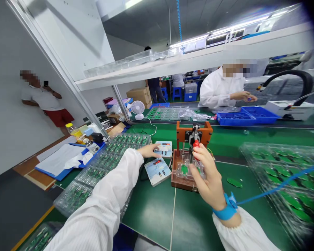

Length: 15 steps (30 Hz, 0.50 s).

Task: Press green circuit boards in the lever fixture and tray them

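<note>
Set in from the near edge of the worktop (149, 206), likely for easy reach, the fixture (184, 162) has its red lever (196, 143) under the right hand (208, 174), grip unclear, while the loosely open left hand (148, 151) touches the upper display box (166, 150).

I have my left hand (149, 151) on the upper display box (163, 147), at nine o'clock from the press (189, 135); my right hand (210, 177) has its fingers at the red handle (196, 144). A loose green board (234, 182) lies at four o'clock, a white fan (137, 107) at ten, a co-worker (216, 87) at one.
</note>
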{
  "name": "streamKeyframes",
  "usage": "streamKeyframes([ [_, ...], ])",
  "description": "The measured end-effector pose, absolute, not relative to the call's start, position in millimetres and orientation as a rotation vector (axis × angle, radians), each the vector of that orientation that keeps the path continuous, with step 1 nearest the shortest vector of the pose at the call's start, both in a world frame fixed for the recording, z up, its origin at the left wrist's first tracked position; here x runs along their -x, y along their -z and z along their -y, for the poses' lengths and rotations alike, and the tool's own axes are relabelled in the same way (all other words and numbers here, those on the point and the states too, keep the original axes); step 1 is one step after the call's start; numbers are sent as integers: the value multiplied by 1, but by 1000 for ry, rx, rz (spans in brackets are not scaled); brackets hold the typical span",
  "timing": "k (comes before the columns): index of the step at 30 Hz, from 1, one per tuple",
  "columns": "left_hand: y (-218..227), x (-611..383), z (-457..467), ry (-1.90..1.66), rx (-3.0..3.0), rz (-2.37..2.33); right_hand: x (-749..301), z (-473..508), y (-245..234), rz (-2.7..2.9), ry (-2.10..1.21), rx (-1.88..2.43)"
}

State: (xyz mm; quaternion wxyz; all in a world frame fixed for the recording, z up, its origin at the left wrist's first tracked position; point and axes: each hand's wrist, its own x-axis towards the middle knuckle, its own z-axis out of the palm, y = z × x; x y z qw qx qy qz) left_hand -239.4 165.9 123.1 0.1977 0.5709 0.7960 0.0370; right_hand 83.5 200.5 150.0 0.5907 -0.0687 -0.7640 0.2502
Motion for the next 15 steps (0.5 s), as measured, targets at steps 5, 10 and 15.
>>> streamKeyframes([
  [5,-145,290,-173,-88,-1349,-2654,-83,-202,-148,1772,-543,150],
  [10,-136,300,-183,62,-1166,-2840,-83,-202,-146,1766,-534,158],
  [15,-130,302,-196,63,-1141,-2854,-83,-202,-147,1776,-520,155],
])
